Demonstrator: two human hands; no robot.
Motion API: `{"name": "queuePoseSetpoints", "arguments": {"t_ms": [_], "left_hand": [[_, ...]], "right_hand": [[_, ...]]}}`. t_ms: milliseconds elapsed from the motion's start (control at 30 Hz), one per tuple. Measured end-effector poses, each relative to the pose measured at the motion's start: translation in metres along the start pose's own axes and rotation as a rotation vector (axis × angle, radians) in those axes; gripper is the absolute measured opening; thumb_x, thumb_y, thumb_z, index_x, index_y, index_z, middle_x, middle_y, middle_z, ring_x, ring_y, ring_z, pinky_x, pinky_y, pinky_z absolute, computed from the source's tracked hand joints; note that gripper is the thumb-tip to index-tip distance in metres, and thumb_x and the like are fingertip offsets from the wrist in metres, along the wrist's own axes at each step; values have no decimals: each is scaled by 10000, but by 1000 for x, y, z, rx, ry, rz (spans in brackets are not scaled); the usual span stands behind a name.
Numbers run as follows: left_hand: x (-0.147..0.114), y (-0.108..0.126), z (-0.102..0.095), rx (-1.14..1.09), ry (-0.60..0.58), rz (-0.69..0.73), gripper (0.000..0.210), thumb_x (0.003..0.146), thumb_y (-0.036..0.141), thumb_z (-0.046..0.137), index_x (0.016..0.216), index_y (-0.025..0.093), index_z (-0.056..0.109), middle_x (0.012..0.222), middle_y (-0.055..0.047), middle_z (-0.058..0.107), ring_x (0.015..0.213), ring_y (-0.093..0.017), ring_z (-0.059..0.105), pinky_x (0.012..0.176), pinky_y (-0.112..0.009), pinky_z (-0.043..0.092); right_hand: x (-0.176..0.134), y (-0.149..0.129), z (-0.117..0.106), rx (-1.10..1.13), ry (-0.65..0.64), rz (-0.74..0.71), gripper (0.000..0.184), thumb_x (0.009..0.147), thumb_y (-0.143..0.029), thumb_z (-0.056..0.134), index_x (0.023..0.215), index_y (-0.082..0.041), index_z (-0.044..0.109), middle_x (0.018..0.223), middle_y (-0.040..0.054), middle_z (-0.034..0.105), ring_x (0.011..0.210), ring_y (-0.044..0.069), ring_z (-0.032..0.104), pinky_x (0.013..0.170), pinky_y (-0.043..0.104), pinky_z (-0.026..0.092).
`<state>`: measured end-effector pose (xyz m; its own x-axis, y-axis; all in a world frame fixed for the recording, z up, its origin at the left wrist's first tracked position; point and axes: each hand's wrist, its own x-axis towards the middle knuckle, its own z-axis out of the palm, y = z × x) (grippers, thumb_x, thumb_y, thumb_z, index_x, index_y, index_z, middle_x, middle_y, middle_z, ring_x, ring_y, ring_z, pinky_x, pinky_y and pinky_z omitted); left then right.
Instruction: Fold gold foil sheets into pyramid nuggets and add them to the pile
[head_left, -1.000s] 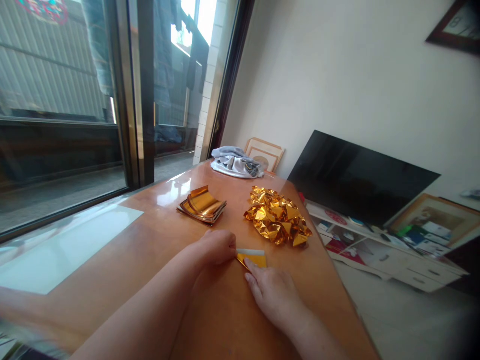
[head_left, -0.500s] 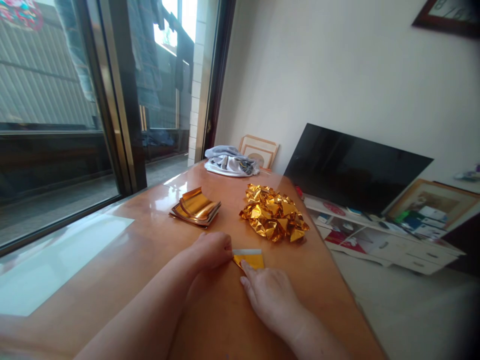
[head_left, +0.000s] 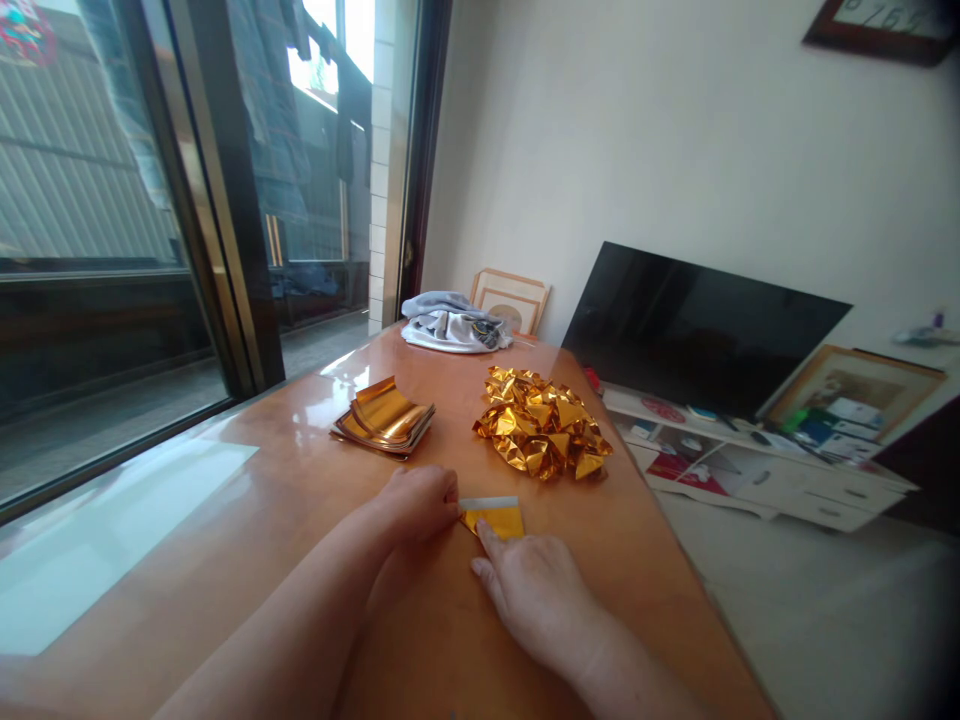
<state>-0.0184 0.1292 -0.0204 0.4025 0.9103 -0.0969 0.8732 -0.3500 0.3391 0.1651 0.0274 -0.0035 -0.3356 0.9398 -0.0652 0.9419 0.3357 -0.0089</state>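
Note:
A folded sheet of gold foil paper [head_left: 504, 519] with a pale strip along its far edge lies flat on the wooden table [head_left: 442, 630]. Its left corner is pinched by my left hand [head_left: 421, 502], whose fingers are curled and partly hidden. My right hand [head_left: 536, 595] rests on the near side of the sheet, index finger stretched out and pressing on the gold face, thumb apart from it. Beyond my left hand is a stack of gold foil sheets [head_left: 386, 415], curling up at the edges. A heap of folded gold foil pieces [head_left: 544, 425] sits beyond the sheet, to the right.
Bundled grey and white cloth [head_left: 454, 325] lies at the table's far end. To the left are a glass sliding door [head_left: 217, 250] and a pale rectangle [head_left: 135, 530] on the tabletop. A television [head_left: 697, 335] stands on a white cabinet [head_left: 795, 485] past the table's right edge.
The whole view has shifted slightly, so everything sits a little further left. Both hands keep nearly the same place on the foil sheet; my right thumb has moved slightly away from it.

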Motion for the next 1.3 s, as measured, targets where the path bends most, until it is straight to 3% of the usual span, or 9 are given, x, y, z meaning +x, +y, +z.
{"name": "queuePoseSetpoints", "arguments": {"t_ms": [533, 767, 967, 1300], "left_hand": [[-6, 0, -8, -53, -47, -48, 155, 787, 224, 564, 919, 255, 639, 928, -5, 712, 832, -185, 648, 645, -249, 410], [-8, 5, -11, -31, -17, -10, 207, 785, 170, 540, 925, 268, 656, 925, 7, 713, 831, -180, 641, 690, -253, 422], [-2, 5, -6, 2, -3, 115, 234, 775, 165, 542, 850, 280, 732, 984, -10, 711, 896, -196, 639, 753, -273, 435], [-6, 14, -11, -11, -28, 41, 164, 793, 271, 553, 841, 252, 708, 925, -24, 726, 833, -199, 648, 666, -265, 419]], "right_hand": [[1, -2, -1, -1, -15, -8, 534, 1017, -445, 396, 1469, -186, 510, 988, 168, 773, 883, 318, 732, 726, 378, 510], [2, -2, 0, 31, -10, -6, 524, 1009, -443, 421, 1459, -192, 516, 989, 162, 772, 893, 307, 728, 733, 372, 506], [1, -2, 1, 17, 12, -25, 499, 1007, -420, 448, 1441, -185, 522, 974, 151, 773, 880, 315, 732, 709, 376, 510], [0, -2, -2, 41, -2, -19, 511, 1004, -427, 458, 1454, -190, 506, 1013, 151, 769, 924, 302, 725, 748, 368, 505]]}}
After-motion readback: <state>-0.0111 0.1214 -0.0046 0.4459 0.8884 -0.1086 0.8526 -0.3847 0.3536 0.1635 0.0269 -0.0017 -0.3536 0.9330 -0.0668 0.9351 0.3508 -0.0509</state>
